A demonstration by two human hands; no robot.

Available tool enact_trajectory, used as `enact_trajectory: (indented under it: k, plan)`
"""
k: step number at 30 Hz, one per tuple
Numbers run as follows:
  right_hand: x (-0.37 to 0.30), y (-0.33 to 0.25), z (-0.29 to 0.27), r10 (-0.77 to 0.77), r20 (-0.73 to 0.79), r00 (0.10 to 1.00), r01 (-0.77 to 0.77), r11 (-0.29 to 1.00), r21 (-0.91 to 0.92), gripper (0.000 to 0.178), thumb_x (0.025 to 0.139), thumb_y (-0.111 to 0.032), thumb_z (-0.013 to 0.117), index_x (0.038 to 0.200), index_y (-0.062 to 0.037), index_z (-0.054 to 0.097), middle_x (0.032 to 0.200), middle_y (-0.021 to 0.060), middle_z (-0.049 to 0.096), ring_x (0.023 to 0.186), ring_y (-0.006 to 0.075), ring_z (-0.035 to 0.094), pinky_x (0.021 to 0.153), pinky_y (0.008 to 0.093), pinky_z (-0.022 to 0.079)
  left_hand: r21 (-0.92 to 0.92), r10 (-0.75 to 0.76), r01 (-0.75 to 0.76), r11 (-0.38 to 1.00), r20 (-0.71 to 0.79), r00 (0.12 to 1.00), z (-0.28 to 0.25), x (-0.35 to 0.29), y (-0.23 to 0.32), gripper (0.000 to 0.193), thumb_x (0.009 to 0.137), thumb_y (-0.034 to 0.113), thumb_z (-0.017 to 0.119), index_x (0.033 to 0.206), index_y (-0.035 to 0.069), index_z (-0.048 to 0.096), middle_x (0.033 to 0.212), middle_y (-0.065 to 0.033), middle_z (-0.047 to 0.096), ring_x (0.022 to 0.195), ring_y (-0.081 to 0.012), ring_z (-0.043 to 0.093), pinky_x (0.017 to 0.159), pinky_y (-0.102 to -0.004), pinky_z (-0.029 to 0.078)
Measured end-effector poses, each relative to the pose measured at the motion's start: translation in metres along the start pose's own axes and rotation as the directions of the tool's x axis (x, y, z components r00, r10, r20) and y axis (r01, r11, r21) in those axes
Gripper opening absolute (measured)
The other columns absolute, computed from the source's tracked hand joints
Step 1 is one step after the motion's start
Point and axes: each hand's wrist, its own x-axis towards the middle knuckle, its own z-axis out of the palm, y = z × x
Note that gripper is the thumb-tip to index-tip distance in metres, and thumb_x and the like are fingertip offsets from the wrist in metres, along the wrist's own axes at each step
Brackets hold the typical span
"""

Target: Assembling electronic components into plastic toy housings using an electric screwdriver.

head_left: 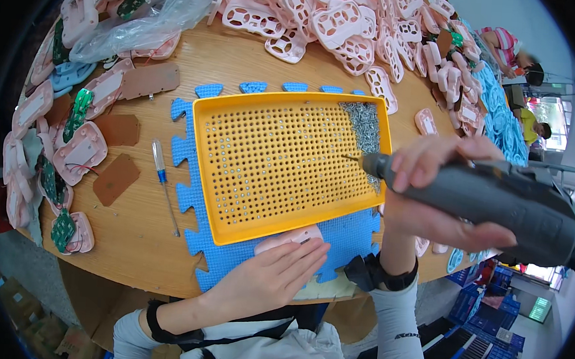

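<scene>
My right hand (426, 196) is wrapped round a dark grey electric screwdriver (499, 201), held level above the tray's right side. Its thin bit points left over a yellow perforated tray (220, 233). Many of the tray's holes hold small screws, and a heap of loose silver screws (364, 128) fills the right end. Below the tray's front wall, my left hand (274, 272) holds a pink plastic shell (290, 240) down on the blue foam mat (228, 260). Its fingers lie close together over the shell and hide much of it; the thumb is out of sight.
A screwdriver with a clear-and-blue handle (160, 164) lies left of the mat. Brown boards (117, 179) and pink shells with green circuit boards (77, 115) crowd the left. Pink frames (338, 23) pile up at the back, blue parts (501, 121) at right. People sit beyond.
</scene>
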Motion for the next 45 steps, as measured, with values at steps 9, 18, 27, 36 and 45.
enact_trajectory:
  k: [9,18,27,36,45]
  plan:
    - [0.002,0.031,0.004,0.098,0.029,0.995,-0.095,0.99,-0.101,0.089,0.069,-0.085,0.037,0.097,-0.0022,0.049,0.049,0.0052,0.043,0.038,0.0143,0.043,0.039,0.0262,0.038,-0.076,-0.028,0.025,0.997,-0.034,0.999,0.002,-0.003,-0.002,0.039,0.08,0.008,0.053,0.116,-0.004,0.055,0.127,-0.0118,0.053,0.119,-0.0203,0.05,0.096,-0.0308,0.041]
    - [0.003,0.037,-0.006,0.038,0.113,0.993,-0.033,0.998,-0.049,0.094,0.066,-0.087,0.037,0.098,0.0017,0.046,0.054,0.0074,0.05,0.042,0.015,0.048,0.042,0.0246,0.043,-0.125,-0.044,0.039,0.991,-0.033,0.999,0.001,-0.001,-0.002,0.037,0.08,0.007,0.053,0.116,-0.003,0.056,0.127,-0.0107,0.054,0.119,-0.0195,0.05,0.095,-0.03,0.041]
    - [-0.002,0.03,0.014,0.219,-0.038,0.975,-0.218,0.909,-0.356,0.088,0.07,-0.086,0.034,0.096,-0.0032,0.049,0.051,0.0057,0.045,0.04,0.0145,0.044,0.04,0.026,0.039,-0.09,-0.032,0.03,0.995,-0.021,0.999,-0.001,-0.002,-0.002,0.037,0.08,0.008,0.054,0.115,-0.003,0.057,0.127,-0.0095,0.054,0.119,-0.019,0.051,0.094,-0.0298,0.042]
    - [-0.004,-0.012,0.001,0.03,0.06,0.998,-0.029,0.999,-0.026,0.078,0.074,-0.075,0.047,0.106,-0.0032,0.048,0.057,0.0042,0.049,0.041,0.0127,0.048,0.039,0.0246,0.041,-0.067,-0.025,0.024,0.997,-0.014,1.0,0.0,-0.002,0.0,0.038,0.079,0.007,0.054,0.115,-0.003,0.057,0.127,-0.0105,0.053,0.119,-0.02,0.05,0.096,-0.0313,0.04]
    - [-0.054,-0.049,0.022,0.11,0.263,0.959,-0.092,0.993,-0.078,0.064,0.08,-0.062,0.056,0.097,-0.0028,0.039,0.058,0.0079,0.055,0.041,0.0172,0.053,0.036,0.0265,0.045,-0.095,0.004,-0.005,0.995,-0.015,1.0,0.002,-0.006,-0.003,0.041,0.079,0.011,0.053,0.116,-0.005,0.055,0.125,-0.0116,0.053,0.119,-0.0218,0.049,0.1,-0.0331,0.038]
